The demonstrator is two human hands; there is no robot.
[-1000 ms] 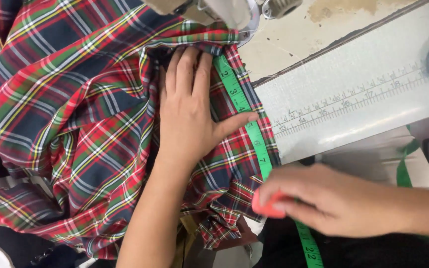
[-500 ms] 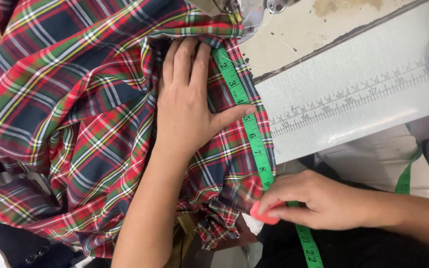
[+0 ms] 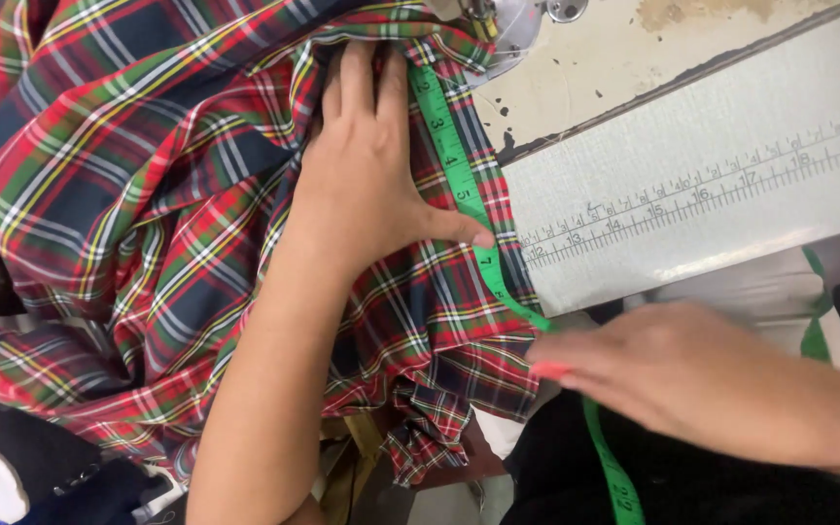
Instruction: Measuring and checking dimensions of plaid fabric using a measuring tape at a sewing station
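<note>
1. The right hand (image 3: 673,374) has slid up the green tape measure (image 3: 459,185), fingers pinching it at the plaid fabric (image 3: 128,194) edge.
2. The left hand (image 3: 371,185) stays flat, fingers together, thumb spread onto the tape.
3. Bare tabltop (image 3: 634,68) lies beyond the printed ruler (image 3: 692,190).

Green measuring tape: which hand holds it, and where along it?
The left hand pins the green measuring tape flat on the plaid fabric, thumb on it. The right hand grips its lower stretch, off the fabric's edge.

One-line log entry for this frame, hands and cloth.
left hand: flat on plaid fabric, thumb on green tape measure | right hand: pulls tape's lower end taut | printed ruler on table beside
</note>
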